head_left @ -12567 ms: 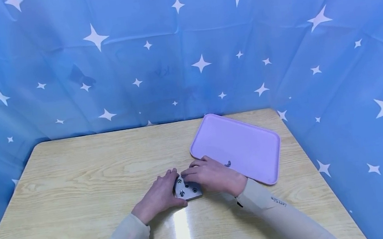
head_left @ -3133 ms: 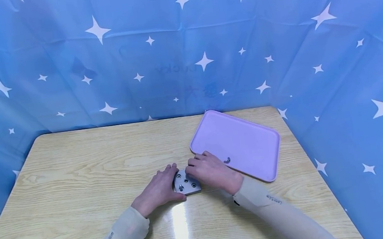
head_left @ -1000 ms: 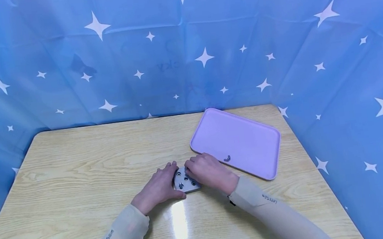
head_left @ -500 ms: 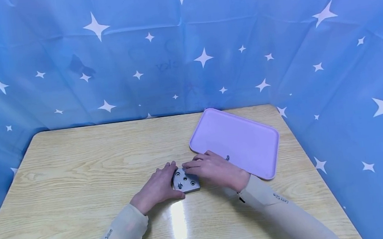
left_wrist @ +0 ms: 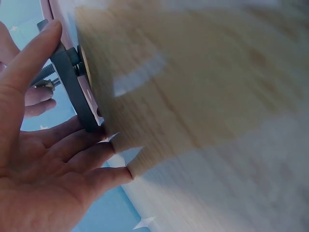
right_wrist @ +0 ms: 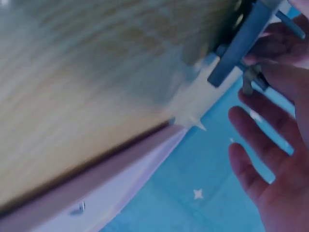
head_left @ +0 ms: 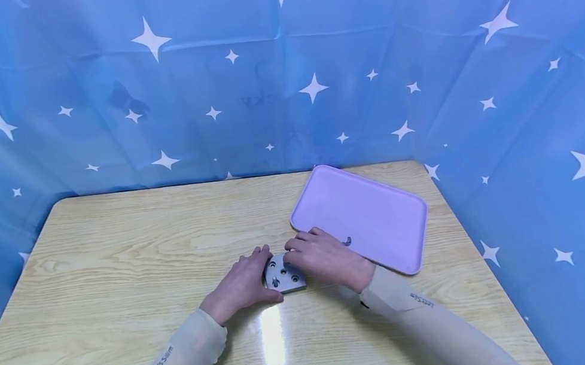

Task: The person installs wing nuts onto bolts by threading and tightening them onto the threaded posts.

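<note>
A grey metal plate (head_left: 285, 276) with a rounded side and several holes is held just above or on the table, in front of me. My left hand (head_left: 242, 286) grips it by its edges, thumb at the near side and fingers at the far side. A metal post with a small fitting (head_left: 275, 282) stands up from its near left corner. At its far right part, my right hand (head_left: 323, 258) pinches a small wing nut (right_wrist: 249, 79) on a threaded bolt, between thumb and index finger. The left wrist view shows the plate (left_wrist: 72, 82) edge-on, with bolt heads on its underside.
A lilac tray (head_left: 372, 215) lies at an angle at the back right, close behind my right hand. One small dark metal piece (head_left: 347, 241) rests near its front edge. The wooden table (head_left: 143, 253) meets a blue star-patterned curtain (head_left: 205, 84).
My right fingers straightened over the plate half a second ago and are now curled in again at the wing nut. My left hand and the plate have stayed in place.
</note>
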`<state>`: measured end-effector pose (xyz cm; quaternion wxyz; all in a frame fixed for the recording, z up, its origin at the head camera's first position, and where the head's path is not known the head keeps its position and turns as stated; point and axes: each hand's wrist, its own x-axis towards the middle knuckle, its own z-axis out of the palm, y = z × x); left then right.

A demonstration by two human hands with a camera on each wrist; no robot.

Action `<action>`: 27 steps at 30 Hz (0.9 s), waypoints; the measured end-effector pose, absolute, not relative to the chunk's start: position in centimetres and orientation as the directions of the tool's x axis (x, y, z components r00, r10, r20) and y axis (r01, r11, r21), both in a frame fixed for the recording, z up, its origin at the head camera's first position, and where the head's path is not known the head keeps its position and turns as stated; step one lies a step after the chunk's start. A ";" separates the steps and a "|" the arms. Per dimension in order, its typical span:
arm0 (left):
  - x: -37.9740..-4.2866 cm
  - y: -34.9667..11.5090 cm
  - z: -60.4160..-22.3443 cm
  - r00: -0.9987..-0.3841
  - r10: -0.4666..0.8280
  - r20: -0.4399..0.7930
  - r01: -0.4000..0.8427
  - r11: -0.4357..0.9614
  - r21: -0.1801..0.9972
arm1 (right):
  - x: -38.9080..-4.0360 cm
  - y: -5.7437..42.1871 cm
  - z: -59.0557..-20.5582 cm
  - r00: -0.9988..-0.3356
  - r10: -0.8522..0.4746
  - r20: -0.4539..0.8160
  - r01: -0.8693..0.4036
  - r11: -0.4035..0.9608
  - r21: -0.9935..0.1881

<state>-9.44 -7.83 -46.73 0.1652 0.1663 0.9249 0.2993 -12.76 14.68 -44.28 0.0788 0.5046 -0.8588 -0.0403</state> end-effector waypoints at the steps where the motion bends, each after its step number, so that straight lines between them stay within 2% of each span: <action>1: -9.5 -7.8 -46.7 -0.890 0.405 -0.207 0.207 0.766 0.609 | -12.8 14.5 -44.4 -0.491 -0.865 0.103 -0.852 0.502 0.149; 12: -9.4 -7.9 -46.7 -0.889 0.407 -0.210 0.203 0.760 0.617 | -12.2 12.4 -45.6 -0.591 -0.791 0.158 -0.773 0.611 0.170; 17: -9.4 -7.9 -46.9 -0.888 0.409 -0.208 0.206 0.760 0.616 | -11.8 12.5 -45.7 -0.652 -0.734 0.190 -0.737 0.672 0.068; 20: -9.3 -7.9 -47.0 -0.887 0.411 -0.210 0.208 0.761 0.614 | -11.9 13.2 -45.4 -0.675 -0.720 0.161 -0.729 0.685 0.010; 23: -9.3 -8.0 -46.9 -0.887 0.412 -0.207 0.210 0.762 0.613 | -12.1 14.3 -44.8 -0.646 -0.758 0.090 -0.761 0.648 0.000; 27: -9.4 -7.9 -46.8 -0.890 0.405 -0.211 0.203 0.765 0.612 | -12.5 15.4 -44.2 -0.547 -0.837 -0.001 -0.837 0.547 0.026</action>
